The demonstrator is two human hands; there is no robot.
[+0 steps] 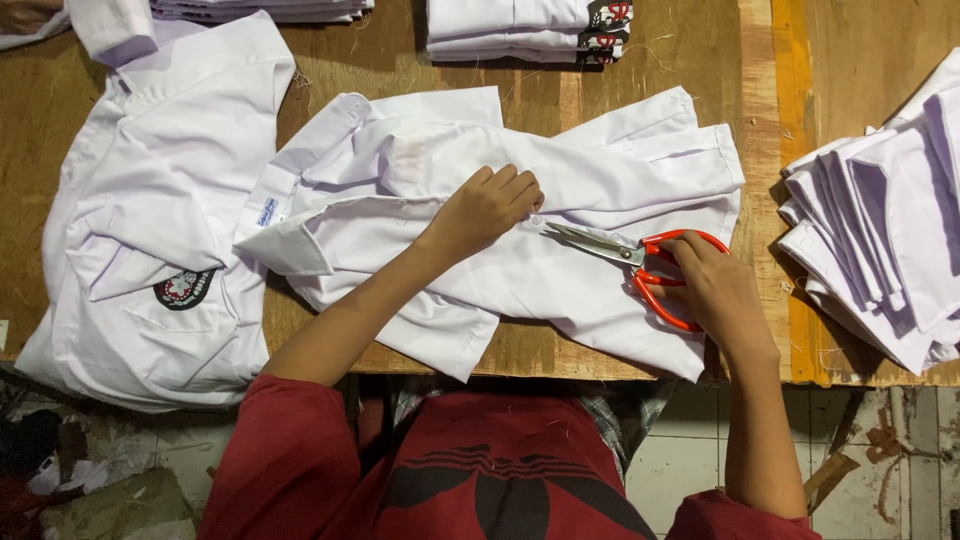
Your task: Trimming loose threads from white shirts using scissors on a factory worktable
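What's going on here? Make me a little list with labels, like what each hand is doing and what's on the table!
Left hand: left hand presses on the white shirt, fingers curled near a button.
Right hand: right hand holds red-handled scissors, blades nearly closed, tips pointing at the left hand.
Table: wooden table.
Left side: another white shirt with a badge.
Right side: pile of white cloth.
Far edge: folded stack.
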